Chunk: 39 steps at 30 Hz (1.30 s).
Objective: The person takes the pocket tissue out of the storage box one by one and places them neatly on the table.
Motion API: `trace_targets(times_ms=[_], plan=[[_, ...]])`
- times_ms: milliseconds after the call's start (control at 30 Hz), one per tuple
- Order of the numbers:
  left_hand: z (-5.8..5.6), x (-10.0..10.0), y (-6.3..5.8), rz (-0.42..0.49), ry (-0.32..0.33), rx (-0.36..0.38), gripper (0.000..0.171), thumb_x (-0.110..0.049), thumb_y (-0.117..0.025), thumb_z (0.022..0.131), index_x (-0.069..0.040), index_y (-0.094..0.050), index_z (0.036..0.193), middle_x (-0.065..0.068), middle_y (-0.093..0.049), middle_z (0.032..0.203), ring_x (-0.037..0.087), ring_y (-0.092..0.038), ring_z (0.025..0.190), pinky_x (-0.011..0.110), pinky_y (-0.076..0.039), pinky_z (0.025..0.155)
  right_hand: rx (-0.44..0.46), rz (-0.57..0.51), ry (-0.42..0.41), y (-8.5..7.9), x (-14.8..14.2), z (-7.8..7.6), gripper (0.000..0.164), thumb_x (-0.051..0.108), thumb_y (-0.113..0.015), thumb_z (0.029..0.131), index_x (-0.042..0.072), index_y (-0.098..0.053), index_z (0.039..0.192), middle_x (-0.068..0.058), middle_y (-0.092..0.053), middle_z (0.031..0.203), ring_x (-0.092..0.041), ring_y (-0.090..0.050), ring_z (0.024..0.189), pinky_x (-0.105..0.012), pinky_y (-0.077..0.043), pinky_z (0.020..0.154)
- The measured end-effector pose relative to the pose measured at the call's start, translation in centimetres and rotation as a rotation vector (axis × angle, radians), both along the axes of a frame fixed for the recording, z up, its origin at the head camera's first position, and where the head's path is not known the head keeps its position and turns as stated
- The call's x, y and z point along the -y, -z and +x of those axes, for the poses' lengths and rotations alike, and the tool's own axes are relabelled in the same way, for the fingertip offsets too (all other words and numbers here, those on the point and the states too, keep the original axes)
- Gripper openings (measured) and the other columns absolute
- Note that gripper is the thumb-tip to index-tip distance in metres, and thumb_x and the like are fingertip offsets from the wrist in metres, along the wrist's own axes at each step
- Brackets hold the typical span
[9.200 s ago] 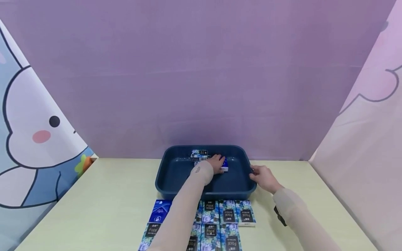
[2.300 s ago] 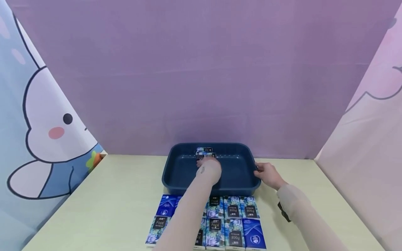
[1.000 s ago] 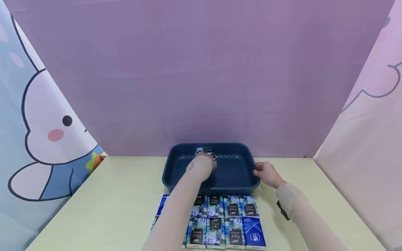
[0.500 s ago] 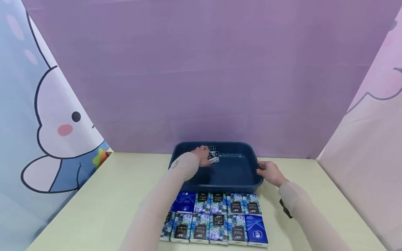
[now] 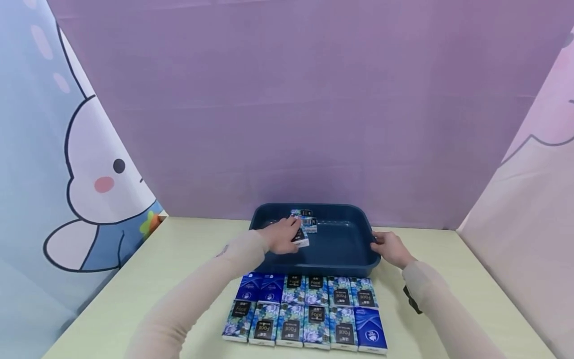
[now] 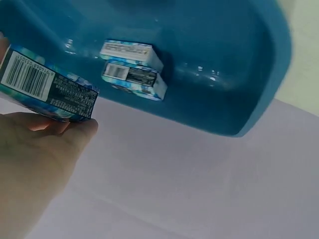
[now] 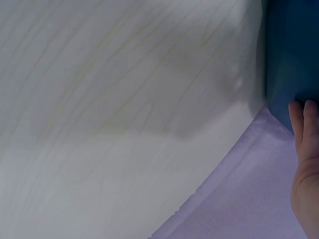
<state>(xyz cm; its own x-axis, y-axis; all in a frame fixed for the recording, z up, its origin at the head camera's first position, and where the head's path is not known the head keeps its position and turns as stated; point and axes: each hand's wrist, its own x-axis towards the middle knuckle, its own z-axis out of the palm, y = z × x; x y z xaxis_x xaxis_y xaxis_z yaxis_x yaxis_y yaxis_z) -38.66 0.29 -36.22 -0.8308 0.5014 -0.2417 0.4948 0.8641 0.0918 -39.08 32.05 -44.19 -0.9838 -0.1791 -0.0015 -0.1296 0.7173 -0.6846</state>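
Note:
My left hand (image 5: 281, 237) holds a floral blue tissue pack (image 5: 302, 239) over the left part of a dark blue plastic tub (image 5: 314, 270). In the left wrist view the pack's barcode side (image 6: 47, 84) faces the camera, with fingers at its lower edge. Behind it, inside the tub, two more floral packs (image 6: 130, 78) lie against each other. At the tub's right wall, my right hand (image 5: 391, 248) grips the rim; its fingers (image 7: 311, 122) lie along the outer wall in the right wrist view.
In front of the tub, tissue packs lie in two neat touching rows. Two plain blue packs (image 5: 271, 289) sit at the back row's left, and one blue pack (image 5: 370, 329) ends the front row at right. A purple cloth backdrop (image 5: 314, 124) rises behind the pale table (image 5: 188, 259).
A blue pack went from the tub to the front row's right end. My left hand then took a floral pack inside the tub and drew it left and nearer. The right hand stays on the rim.

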Motion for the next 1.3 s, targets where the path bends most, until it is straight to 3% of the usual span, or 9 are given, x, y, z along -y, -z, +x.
trace_targets(times_ms=[333,767,967,1100,1200,1300], plan=[[4.7,3.5,-0.9,-0.022,0.054,0.018,0.078,-0.037,-0.053,0.091,-0.014,-0.005,0.149,0.005,-0.01,0.154,0.023,-0.014,0.141,0.038,-0.024,0.112,-0.005,0.01,0.003,-0.2,0.2,0.5,0.047,0.007,-0.048,0.092,-0.015,-0.036,0.132,-0.035,-0.044,0.129,-0.043,-0.051,0.113,-0.045,-0.05,0.085],[11.1,8.2,-0.1,0.002,0.182,0.011,0.077,-0.034,-0.059,0.087,-0.009,-0.017,0.147,0.01,-0.021,0.151,0.026,-0.026,0.137,0.041,-0.034,0.106,-0.006,0.023,0.005,-0.3,0.2,0.4,0.047,0.007,-0.048,0.092,-0.016,-0.036,0.132,-0.035,-0.044,0.128,-0.044,-0.05,0.114,-0.046,-0.049,0.086],[14.2,10.0,0.6,0.017,0.253,0.015,0.073,-0.029,-0.058,0.087,-0.006,-0.022,0.146,0.012,-0.025,0.149,0.026,-0.029,0.136,0.04,-0.034,0.106,0.008,0.024,0.012,-0.2,0.3,0.4,0.047,0.007,-0.048,0.092,-0.016,-0.036,0.132,-0.035,-0.045,0.127,-0.043,-0.051,0.113,-0.046,-0.049,0.086],[16.0,11.0,1.3,-0.003,0.282,0.009,0.072,-0.03,-0.061,0.085,-0.009,-0.026,0.145,0.009,-0.03,0.147,0.024,-0.034,0.133,0.039,-0.039,0.102,0.007,0.019,0.019,-0.3,0.3,0.4,0.047,0.006,-0.048,0.092,-0.016,-0.036,0.132,-0.035,-0.044,0.127,-0.043,-0.051,0.113,-0.047,-0.049,0.086],[17.2,11.8,2.3,-0.022,0.297,0.012,0.072,-0.043,-0.058,0.086,-0.012,-0.028,0.145,0.005,-0.033,0.146,0.02,-0.039,0.129,0.037,-0.044,0.098,0.01,0.014,0.019,-0.4,0.4,0.4,0.047,0.006,-0.048,0.092,-0.016,-0.036,0.132,-0.035,-0.044,0.128,-0.044,-0.05,0.113,-0.047,-0.048,0.087],[18.1,12.7,3.5,-0.011,0.337,0.015,0.075,-0.06,-0.044,0.087,-0.013,-0.031,0.144,0.005,-0.038,0.143,0.019,-0.044,0.124,0.034,-0.048,0.092,0.013,0.017,0.014,-0.5,0.3,0.5,0.047,0.007,-0.048,0.092,-0.016,-0.036,0.132,-0.035,-0.043,0.128,-0.044,-0.05,0.114,-0.047,-0.048,0.087]])
